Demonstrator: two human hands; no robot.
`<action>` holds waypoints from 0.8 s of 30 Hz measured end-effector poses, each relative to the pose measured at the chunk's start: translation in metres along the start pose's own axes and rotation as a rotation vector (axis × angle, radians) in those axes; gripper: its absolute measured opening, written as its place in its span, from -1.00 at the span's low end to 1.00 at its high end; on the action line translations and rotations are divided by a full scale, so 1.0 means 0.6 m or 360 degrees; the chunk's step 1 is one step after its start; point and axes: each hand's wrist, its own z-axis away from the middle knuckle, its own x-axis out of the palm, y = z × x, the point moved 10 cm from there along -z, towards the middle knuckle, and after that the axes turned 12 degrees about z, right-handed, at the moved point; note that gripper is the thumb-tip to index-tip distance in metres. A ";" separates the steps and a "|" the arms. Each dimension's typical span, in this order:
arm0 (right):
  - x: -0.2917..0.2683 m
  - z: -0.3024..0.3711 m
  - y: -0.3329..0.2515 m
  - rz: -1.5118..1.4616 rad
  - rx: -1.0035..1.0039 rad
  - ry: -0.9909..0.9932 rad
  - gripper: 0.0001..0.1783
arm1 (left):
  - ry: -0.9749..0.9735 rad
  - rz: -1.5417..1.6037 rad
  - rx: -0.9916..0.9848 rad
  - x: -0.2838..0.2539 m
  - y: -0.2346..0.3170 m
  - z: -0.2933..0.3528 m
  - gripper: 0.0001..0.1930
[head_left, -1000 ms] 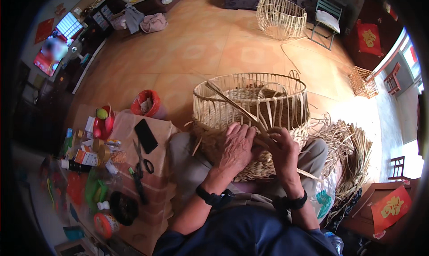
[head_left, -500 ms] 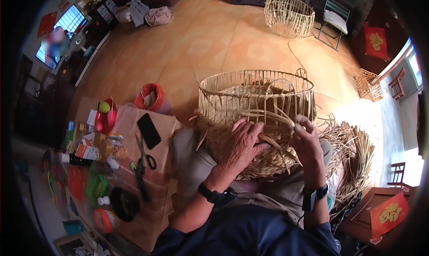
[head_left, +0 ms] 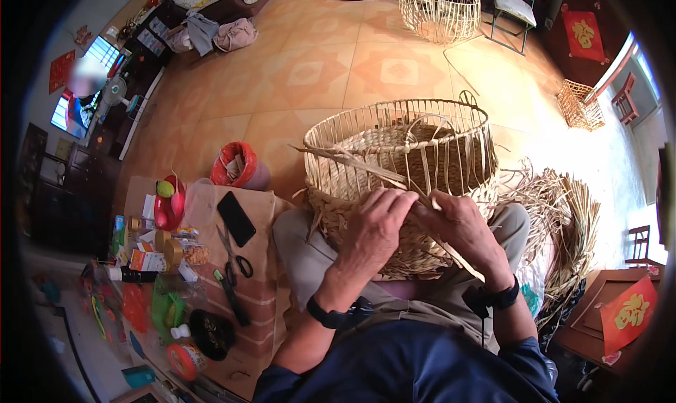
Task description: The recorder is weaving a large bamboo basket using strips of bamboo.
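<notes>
Orange tiled floor (head_left: 303, 72) spreads beyond our fingers (head_left: 396, 202). With bent fingers, our left hand (head_left: 373, 223) and right hand (head_left: 462, 223) pinch a dry strip (head_left: 352, 162); the woven basket (head_left: 331, 204) stands directly in front of these fingers, and scissors (head_left: 235, 258) lie well to their left.

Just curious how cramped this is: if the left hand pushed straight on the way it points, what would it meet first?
The left hand would probably meet the tan strip first, then the basket just beyond, though depth is hard to judge.
</notes>
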 end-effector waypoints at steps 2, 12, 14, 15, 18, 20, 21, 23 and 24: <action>0.018 0.020 0.063 -0.0617 0.0129 -0.0064 -0.62 | -0.0010 0.0091 -0.0043 0.021 -0.014 0.003 -0.76; 0.053 0.067 0.122 -0.0708 0.0319 -0.0420 -0.46 | 0.0023 0.0279 -0.0145 0.026 -0.035 -0.005 -0.71; 0.055 0.058 0.095 -0.0416 0.0352 -0.0418 -0.47 | 0.0009 0.0227 -0.0125 0.032 -0.036 -0.008 -0.71; 0.049 0.055 0.079 -0.0252 0.0353 -0.0445 -0.46 | 0.0006 0.0233 -0.0119 0.033 -0.037 -0.006 -0.71; 0.048 0.063 0.108 -0.0436 0.0399 -0.0310 -0.45 | -0.0004 0.0182 -0.0128 0.036 -0.042 -0.002 -0.74; 0.041 0.090 0.184 -0.0805 0.0658 -0.0200 -0.43 | 0.0021 0.0198 -0.0107 0.030 -0.040 -0.004 -0.74; -0.014 0.103 0.193 -0.1101 0.0400 0.0114 -0.44 | 0.0041 0.0231 -0.0080 0.026 -0.035 -0.007 -0.74; -0.044 0.146 0.282 -0.1935 0.0168 0.0645 -0.62 | 0.0015 0.0219 -0.0091 0.029 -0.032 -0.006 -0.74; -0.028 0.156 0.296 -0.2169 0.0365 0.0859 -0.64 | -0.0010 0.0206 -0.0111 0.032 -0.033 -0.007 -0.74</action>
